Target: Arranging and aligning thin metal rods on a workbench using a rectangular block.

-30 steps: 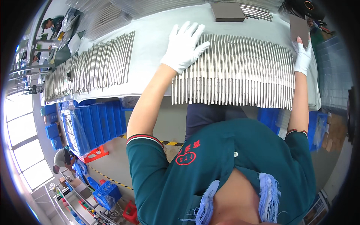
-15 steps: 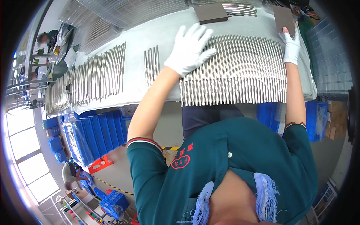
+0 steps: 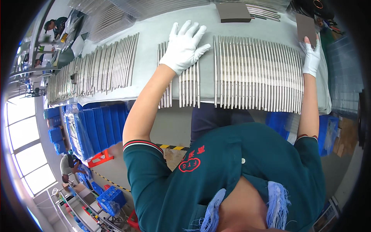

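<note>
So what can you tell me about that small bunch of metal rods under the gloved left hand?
The small bunch of metal rods is a handful of thin, straight, shiny silver rods that look like steel. They lie flat, side by side, on the grey table, with their near ends overhanging its front edge. The left hand, in a white glove, rests spread flat on their far ends. A bare gap separates them from the wide row of rods on the right.

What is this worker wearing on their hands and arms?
Both the left hand and the right hand wear plain white fabric gloves. The forearms are bare. Short dark-green sleeves end in a striped red, white and black cuff.
</note>
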Tool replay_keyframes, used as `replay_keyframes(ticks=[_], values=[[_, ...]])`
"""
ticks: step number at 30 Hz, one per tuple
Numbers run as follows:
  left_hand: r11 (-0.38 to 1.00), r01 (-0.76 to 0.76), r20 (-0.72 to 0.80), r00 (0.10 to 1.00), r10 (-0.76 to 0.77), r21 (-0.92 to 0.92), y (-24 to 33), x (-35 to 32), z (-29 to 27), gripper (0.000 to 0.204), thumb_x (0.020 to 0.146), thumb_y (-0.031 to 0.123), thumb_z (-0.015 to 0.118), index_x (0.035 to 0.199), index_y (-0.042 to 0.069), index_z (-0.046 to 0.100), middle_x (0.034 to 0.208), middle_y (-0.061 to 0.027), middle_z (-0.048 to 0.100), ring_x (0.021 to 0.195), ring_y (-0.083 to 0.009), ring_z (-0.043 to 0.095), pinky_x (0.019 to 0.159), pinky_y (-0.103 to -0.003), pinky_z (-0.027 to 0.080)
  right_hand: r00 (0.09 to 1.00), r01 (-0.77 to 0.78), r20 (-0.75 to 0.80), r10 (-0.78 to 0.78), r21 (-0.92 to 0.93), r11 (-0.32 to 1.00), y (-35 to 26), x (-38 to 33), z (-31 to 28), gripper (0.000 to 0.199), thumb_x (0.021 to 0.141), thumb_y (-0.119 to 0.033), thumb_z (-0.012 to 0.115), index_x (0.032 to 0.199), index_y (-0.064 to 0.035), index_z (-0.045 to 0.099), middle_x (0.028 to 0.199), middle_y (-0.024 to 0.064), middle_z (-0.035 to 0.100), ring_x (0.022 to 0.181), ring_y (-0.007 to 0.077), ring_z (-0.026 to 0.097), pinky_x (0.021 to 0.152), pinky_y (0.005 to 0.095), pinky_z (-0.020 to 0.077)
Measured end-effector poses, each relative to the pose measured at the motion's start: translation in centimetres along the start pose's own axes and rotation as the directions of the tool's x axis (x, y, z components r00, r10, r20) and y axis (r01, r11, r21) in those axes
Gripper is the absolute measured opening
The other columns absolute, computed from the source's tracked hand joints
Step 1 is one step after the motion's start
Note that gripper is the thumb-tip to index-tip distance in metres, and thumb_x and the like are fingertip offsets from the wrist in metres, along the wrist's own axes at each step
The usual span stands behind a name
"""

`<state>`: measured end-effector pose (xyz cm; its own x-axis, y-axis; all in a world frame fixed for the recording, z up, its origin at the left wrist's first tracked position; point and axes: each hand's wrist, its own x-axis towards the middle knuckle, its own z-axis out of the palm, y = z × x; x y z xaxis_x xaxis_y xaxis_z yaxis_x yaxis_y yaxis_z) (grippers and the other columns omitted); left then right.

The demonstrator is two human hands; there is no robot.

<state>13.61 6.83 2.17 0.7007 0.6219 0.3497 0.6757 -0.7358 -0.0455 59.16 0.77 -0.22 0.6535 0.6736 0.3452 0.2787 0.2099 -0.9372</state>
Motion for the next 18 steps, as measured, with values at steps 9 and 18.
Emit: replay_keyframes(ticks=[9,18], values=[[0.988,-0.030,-0.107,0.994,0.014,-0.152,5.0,3.4,1.5,0.064,0.097,0.053,0.048,0.144,0.009,0.047,0.143,-0.0176,0.051,0.138,-0.0379,0.040,0.117,-0.056,0.021,0.999,-0.032,0.000,0.032,0.030,0.999,-0.7,-0.5,0.8,0.072,0.088,-0.026,0.077,0.147,-0.0033,0.042,0.136,0.0118,0.055,0.117,0.0204,0.058,0.097,0.0312,0.0508],[0.994,-0.063,-0.102,0.993,0.054,-0.088,3.4,2.4,1.1,0.067,0.094,0.057,0.051,0.139,0.006,0.051,0.139,-0.0182,0.054,0.135,-0.0373,0.043,0.113,-0.059,0.026,0.998,-0.057,-0.015,0.060,0.168,0.984,-0.4,-0.7,0.7,0.071,0.088,-0.022,0.077,0.146,-0.0021,0.042,0.134,0.0117,0.057,0.113,0.0196,0.060,0.092,0.0310,0.0535]])
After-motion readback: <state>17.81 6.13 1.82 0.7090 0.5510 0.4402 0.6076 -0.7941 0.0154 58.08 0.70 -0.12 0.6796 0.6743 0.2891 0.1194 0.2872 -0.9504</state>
